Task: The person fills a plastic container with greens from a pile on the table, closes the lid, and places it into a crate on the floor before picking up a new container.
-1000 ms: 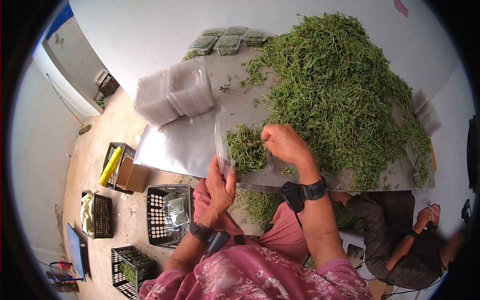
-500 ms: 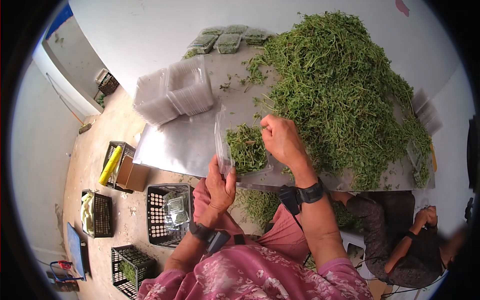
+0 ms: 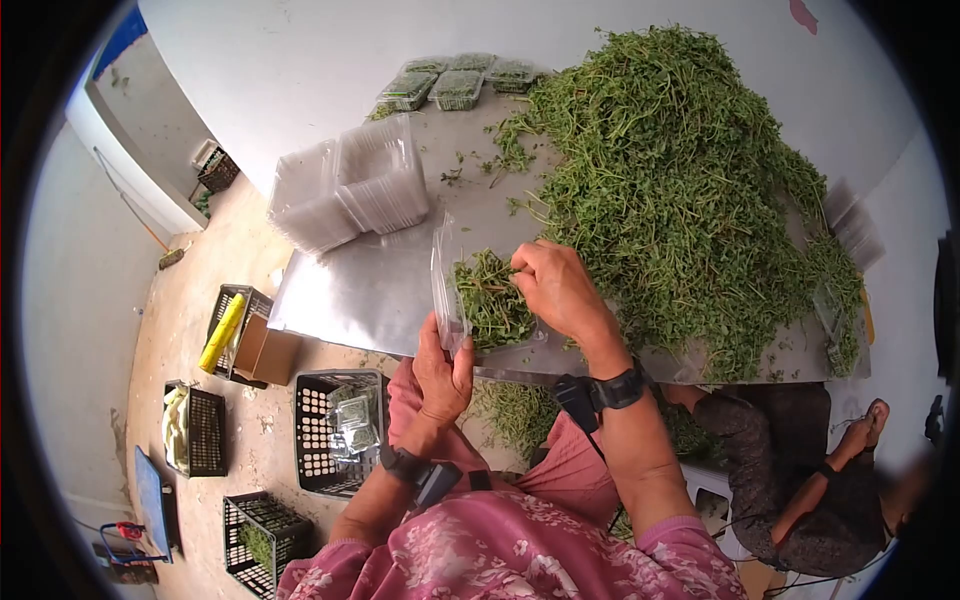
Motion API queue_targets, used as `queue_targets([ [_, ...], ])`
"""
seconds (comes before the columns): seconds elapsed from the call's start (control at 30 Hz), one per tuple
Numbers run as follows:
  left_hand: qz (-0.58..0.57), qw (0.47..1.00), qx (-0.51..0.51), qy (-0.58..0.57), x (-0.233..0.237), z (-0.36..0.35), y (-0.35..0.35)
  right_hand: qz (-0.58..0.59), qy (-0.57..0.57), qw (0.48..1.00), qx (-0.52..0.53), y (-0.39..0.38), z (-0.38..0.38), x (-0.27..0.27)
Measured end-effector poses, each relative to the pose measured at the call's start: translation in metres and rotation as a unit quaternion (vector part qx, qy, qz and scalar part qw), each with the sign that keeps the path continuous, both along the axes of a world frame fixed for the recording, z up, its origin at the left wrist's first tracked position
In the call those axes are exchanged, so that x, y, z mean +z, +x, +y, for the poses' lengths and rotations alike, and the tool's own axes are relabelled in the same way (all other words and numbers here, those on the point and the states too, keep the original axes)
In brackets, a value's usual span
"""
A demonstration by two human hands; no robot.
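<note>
A clear plastic clamshell box (image 3: pixel 450 300) lies at the table's front edge, its lid raised on the left side. Leafy green sprigs (image 3: pixel 490 312) fill its tray. My left hand (image 3: pixel 442 368) grips the box's near-left edge between thumb and fingers. Over the right part of the tray, my right hand (image 3: pixel 560 288) is closed in a pinch, its fingertips at the top of the sprigs; the exact stems between them are too small to make out. A large heap of the same greens (image 3: pixel 680 190) rises just beyond and to the right.
Stacked empty clamshells (image 3: pixel 350 185) stand left on the metal table (image 3: pixel 340 300). Several filled boxes (image 3: pixel 457 88) sit at the back. Black crates (image 3: pixel 335 390) line the floor at left. Another person (image 3: pixel 800 480) sits at right.
My right hand has lowered and shifted slightly left, its fingertips now against the greens in the box. My left hand stays on the box. The other person's hands have moved slightly.
</note>
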State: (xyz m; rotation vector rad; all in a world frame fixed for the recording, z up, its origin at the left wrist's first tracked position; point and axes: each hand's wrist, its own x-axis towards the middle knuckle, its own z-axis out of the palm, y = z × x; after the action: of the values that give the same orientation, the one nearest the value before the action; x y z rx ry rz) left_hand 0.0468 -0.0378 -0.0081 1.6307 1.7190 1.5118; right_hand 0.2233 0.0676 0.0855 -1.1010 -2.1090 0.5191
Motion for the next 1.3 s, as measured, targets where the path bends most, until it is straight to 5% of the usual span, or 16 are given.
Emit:
queue_targets([
  [0.17, 0.005, 1.000, 0.001, 0.002, -0.002, 0.001, 0.000, 0.063, 0.056, 0.996, 0.039, -0.012, -0.003, 0.003],
  [0.27, -0.015, 1.000, -0.002, -0.017, -0.004, 0.000, -0.001, -0.011, 0.125, 0.991, 0.050, -0.025, -0.007, -0.008],
  [0.7, -0.035, 0.998, -0.005, -0.046, -0.002, 0.000, -0.001, -0.156, 0.065, 0.983, 0.070, -0.043, -0.018, -0.019],
  [1.3, -0.044, 0.998, -0.007, -0.042, -0.001, -0.001, -0.001, -0.075, 0.044, 0.994, 0.060, -0.036, -0.017, -0.017],
])
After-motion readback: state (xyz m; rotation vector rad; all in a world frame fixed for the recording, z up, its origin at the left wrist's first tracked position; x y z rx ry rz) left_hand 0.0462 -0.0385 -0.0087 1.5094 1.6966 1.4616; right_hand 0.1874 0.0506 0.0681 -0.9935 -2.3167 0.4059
